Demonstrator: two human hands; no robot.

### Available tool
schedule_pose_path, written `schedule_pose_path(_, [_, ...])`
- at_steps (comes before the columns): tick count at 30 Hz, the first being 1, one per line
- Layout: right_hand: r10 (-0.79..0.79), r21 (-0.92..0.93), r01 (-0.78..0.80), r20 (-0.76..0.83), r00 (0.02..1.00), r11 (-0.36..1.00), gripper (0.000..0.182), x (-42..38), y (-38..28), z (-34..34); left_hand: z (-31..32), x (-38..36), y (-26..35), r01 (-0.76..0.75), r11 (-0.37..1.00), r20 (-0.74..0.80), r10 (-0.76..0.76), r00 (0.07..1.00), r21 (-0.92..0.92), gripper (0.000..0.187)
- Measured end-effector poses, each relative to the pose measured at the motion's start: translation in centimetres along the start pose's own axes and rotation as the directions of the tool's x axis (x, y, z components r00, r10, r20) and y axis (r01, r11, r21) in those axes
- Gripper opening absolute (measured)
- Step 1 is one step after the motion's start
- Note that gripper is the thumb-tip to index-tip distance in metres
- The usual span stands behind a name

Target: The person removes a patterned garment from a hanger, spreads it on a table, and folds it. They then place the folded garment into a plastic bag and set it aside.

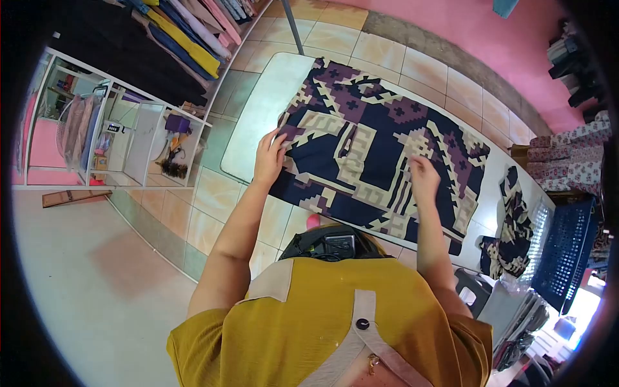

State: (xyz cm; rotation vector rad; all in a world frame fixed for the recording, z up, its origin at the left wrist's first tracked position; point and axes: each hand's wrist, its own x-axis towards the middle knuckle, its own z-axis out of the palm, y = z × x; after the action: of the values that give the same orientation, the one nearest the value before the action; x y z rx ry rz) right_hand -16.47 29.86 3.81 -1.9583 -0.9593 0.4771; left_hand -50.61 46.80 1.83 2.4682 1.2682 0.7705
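Note:
A patterned cloth [380, 138] in navy, purple and cream lies spread over a white table [261, 113]. It looks layered, with a smaller piece on top. At its left edge, my left hand [269, 160] pinches the cloth between thumb and fingers. My right hand [425, 179] is over the right part of the cloth, its fingers curled together. Whether it grips the fabric there cannot be made out. A bunched piece of similar patterned fabric [514, 226] rests at the table's right end.
A blue perforated basket [564, 251] stands beyond the table's right end. Hanging clothes [184, 39] and a glass display case [122, 132] are at the left. A metal pole [293, 27] rises behind the table. A black pouch [332, 245] sits at my waist.

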Motion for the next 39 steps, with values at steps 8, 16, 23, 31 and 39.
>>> schedule_pose_path(8, [0.221,-0.087,-0.209,0.162,0.962,0.974,0.036,5.5,-3.0,14.7,3.4,7.5,-2.2,0.160,0.986,0.182,-0.151,0.972,-0.035,0.036])
schedule_pose_path(16, [0.227,0.465,-0.380,0.353,0.908,0.799,0.027,3.7,-7.7,13.3,0.9,10.2,-3.4,0.626,0.537,0.692,-0.105,0.715,-0.565,0.017])
schedule_pose_path(23, [-0.479,-0.177,0.578,0.398,0.782,0.797,0.023,-7.5,-9.1,9.3,-4.2,4.1,-7.3,0.017,0.800,0.558,0.402,0.726,-0.599,0.017])
schedule_pose_path(31, [-0.323,-0.417,0.504,0.432,0.842,0.756,0.066,-11.2,-8.7,13.5,-4.5,-0.8,-4.0,-0.542,0.818,0.506,0.557,0.658,-0.195,0.048])
schedule_pose_path(39, [-0.317,-0.264,0.400,0.304,0.898,0.878,0.059,-8.4,-6.2,9.5,-2.5,2.9,-8.6,-0.236,0.963,0.248,0.263,0.932,-0.133,0.027])
